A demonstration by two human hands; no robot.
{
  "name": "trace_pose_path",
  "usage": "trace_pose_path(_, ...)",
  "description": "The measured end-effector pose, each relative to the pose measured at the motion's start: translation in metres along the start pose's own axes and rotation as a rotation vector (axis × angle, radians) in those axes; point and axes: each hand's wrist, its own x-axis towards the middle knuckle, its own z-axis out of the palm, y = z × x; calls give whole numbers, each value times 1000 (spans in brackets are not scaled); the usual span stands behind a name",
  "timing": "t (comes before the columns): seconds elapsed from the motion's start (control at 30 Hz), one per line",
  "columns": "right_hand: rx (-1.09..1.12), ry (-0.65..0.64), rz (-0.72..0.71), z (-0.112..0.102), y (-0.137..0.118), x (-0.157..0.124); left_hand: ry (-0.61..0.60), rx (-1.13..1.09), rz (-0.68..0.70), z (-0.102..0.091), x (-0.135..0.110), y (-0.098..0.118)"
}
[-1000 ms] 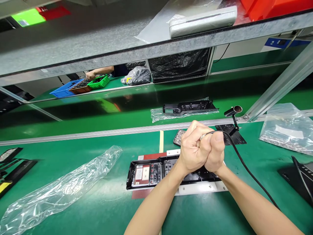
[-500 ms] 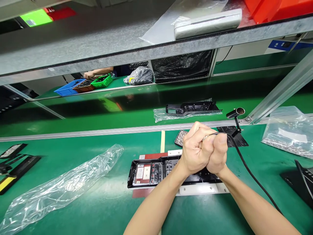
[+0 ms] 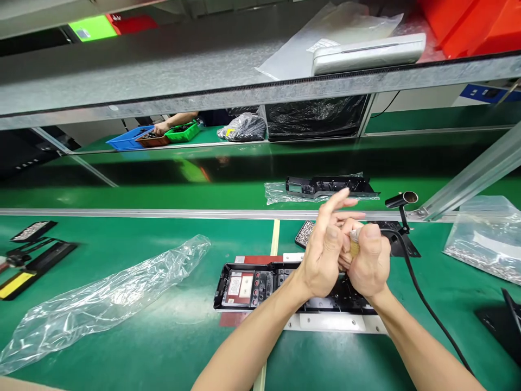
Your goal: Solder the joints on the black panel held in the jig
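Within the right hand (image 3: 369,267), fingers (image 3: 371,239) mostly hide a corded tool (image 3: 354,248).

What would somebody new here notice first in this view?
Probably the left hand and right hand, close together above the black housing, with a black cable trailing from the right one toward the lower right. Then perhaps the long clear plastic bag on the green bench at left, and the bright red object at upper right.

Carries, as a glossy green workbench (image 3: 142,353), a long crumpled transparent plastic bag (image 3: 118,296). Also bears a small black rectangular tray (image 3: 297,239) of silvery pieces (image 3: 305,233) and a flat reddish-brown plate (image 3: 260,260).
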Motion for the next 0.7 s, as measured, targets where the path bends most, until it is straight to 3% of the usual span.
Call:
trace_pose_path(0.1, 104, 3, 92, -1, -1, 0, 97, 156, -61, -18, -5, 10)
trace_pose_path(0.2, 112, -4, 110, -3, -3, 1, 108, 449, -113, -48, -20, 19)
trace_pose_path(0.33, 100, -4, 112, -4, -6, 2, 110, 945, -182, -93, -56, 25)
trace_pose_path(0.47, 90, 6, 131, -6, -8, 2, 41, 1395, -250, -129, -96, 18)
trace_pose_path(0.57, 84, 11, 140, -8, -9, 3, -41, 1535, -308, -141, -116, 7)
trace_pose_path(0.7, 81, 8, 147, -10, -14, 4, -84, 1623, -292, -137, -122, -1)
